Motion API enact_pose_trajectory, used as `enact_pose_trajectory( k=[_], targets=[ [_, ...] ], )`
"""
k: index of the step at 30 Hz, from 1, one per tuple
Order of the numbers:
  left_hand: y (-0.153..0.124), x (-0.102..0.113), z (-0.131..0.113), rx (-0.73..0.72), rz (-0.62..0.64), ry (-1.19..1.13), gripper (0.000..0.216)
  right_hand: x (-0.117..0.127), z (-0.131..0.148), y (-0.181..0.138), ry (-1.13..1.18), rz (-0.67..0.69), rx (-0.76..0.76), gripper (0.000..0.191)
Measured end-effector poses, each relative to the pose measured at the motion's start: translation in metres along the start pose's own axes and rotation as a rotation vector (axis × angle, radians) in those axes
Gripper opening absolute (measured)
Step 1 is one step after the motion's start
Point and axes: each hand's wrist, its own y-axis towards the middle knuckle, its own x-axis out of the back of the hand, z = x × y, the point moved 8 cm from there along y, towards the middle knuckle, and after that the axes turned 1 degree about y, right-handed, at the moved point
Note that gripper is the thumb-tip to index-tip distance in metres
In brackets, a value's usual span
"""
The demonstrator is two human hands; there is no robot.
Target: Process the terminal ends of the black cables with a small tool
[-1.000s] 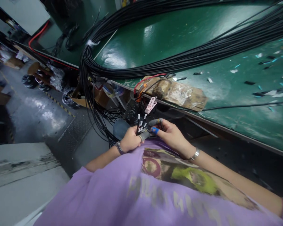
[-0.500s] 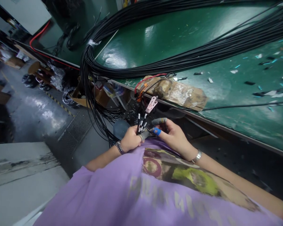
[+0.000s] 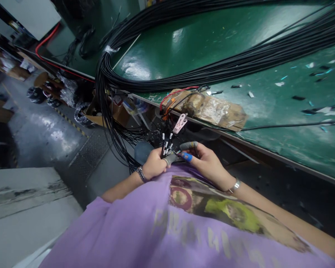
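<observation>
My left hand (image 3: 155, 163) is closed around several black cables (image 3: 163, 143) whose ends carry white sleeves. Grey wrapping covers its thumb. Close beside it, my right hand (image 3: 208, 162) has its thumb, wrapped in blue, and a grey-wrapped finger bent toward the cable ends. Thin wire ends (image 3: 178, 152) show at the tip of the blue thumb, pinched there. Just above the hands, a pink clip (image 3: 180, 123) hangs at the bench edge, near the orange part (image 3: 169, 103) with red and black leads.
A thick bundle of black cable (image 3: 167, 85) loops over the green bench (image 3: 206, 48) and hangs down at my left. A taped wooden block (image 3: 217, 111) lies on the bench edge. Offcuts (image 3: 298, 98) are scattered at right. A blue-grey round container (image 3: 143, 152) stands below.
Both hands stay in nearly the same place. The right thumb has shifted slightly to the right, and coloured wire ends show a little more at its tip.
</observation>
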Motion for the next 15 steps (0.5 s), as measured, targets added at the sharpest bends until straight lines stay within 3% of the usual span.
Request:
enact_pose_trajectory(
  k=[9,15],
  targets=[
    [0.001,-0.001,0.005,0.011,0.005,0.020,0.031,0.001,0.008,0.000,-0.087,-0.021,0.050,0.017],
    [0.001,-0.006,0.006,-0.027,0.043,0.068,0.031,-0.001,0.007,0.002,-0.100,0.050,0.004,0.008]
  ],
)
